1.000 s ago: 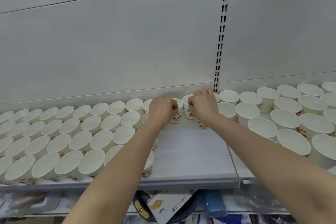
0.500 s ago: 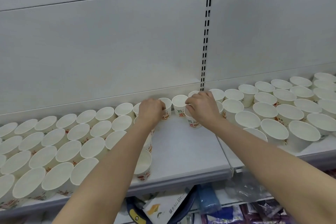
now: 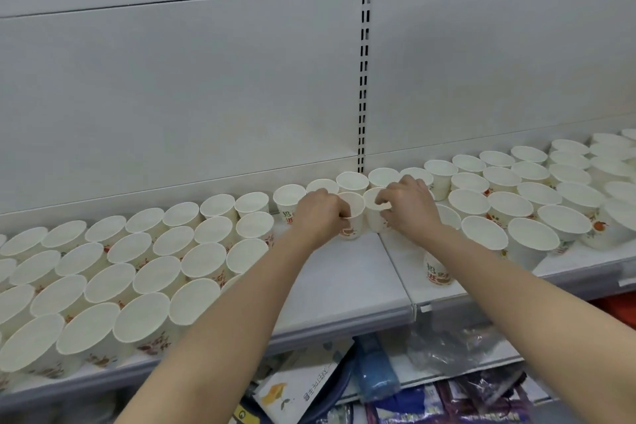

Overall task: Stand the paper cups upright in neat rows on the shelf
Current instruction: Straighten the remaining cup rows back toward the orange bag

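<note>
One upright paper cup (image 3: 352,217) was pinched by the left hand (image 3: 318,213), another cup (image 3: 375,213) by the right hand (image 3: 407,206) (fingers curled over rims) on the shelf (image 3: 344,272).

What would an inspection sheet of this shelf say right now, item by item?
Surface: grey shelf, bare strip in the middle.
Job's things: upright paper cups in rows left and right.
Clutter: nothing seen on the shelf.
Grips: left hand pinches the left cup; right hand pinches the right cup.
Cables: nothing seen.
Surroundings: slotted upright on the back panel; packaged goods below.
</note>
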### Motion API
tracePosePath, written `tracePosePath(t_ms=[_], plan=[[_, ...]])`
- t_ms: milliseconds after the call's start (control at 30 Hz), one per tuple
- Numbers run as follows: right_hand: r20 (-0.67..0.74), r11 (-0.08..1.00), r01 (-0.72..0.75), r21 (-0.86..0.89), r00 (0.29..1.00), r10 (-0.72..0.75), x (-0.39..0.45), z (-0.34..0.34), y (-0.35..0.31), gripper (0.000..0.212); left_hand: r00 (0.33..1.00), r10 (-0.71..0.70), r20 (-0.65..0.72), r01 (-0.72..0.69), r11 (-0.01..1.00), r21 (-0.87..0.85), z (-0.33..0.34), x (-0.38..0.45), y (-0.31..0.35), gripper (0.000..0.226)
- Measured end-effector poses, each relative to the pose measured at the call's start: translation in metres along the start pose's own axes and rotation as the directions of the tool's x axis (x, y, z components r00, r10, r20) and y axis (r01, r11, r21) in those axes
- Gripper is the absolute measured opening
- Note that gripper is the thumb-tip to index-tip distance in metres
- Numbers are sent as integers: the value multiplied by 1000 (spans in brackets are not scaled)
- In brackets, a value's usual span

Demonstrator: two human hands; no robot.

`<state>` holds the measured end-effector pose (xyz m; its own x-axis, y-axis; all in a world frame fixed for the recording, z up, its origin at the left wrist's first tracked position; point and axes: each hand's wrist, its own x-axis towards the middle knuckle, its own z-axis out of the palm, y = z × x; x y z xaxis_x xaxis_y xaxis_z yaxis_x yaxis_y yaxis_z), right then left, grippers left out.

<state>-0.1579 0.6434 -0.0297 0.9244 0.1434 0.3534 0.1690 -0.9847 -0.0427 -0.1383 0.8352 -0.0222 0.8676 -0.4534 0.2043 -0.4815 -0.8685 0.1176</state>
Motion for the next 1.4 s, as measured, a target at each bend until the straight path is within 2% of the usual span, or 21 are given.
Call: tracePosePath(t_ms=[167,333,500,633,767,833,933,1200,1300,1400], plan=[[44,999,21,-47,999,-19,-1,0,3,13,995,-97,-3,96,990,-100,-23,-24,-23,11],[-70,987,92,133,994,-84,-9,1,-17,2,965,-263,-18,259,959,-117,-32,-50,-51,8],[-123,963,147,226,985,-122,-13,14,-49,4,949,-312,-41,311,950,-27,-30,-54,-57,6],[-114,959,139,246,987,-113,-8,22,-66,6,955,-297,3,296,955,-22,-27,-52,-57,6],[-108,954,142,265,987,-117,-6,25,-70,14,970,-243,-6,243,970,-19,-26,-54,-63,19],[-132,948,164,272,982,-132,-10,28,-65,21,972,-232,-38,232,973,2,-25,-54,-66,15],[-164,951,166,260,978,-126,-12,31,-60,20,976,-204,-71,207,977,44,-24,-56,-66,7],[-168,960,137,243,981,-98,-6,38,-78,19,989,-126,-73,130,990,52,-22,-53,-68,8],[-215,957,129,261,974,-73,-12,40,-74,22,992,-96,-86,96,995,-7,-22,-51,-66,20],[-293,961,119,248,955,-43,-20,32,-58,20,991,-46,-124,42,999,-34,-24,-43,-52,20]])
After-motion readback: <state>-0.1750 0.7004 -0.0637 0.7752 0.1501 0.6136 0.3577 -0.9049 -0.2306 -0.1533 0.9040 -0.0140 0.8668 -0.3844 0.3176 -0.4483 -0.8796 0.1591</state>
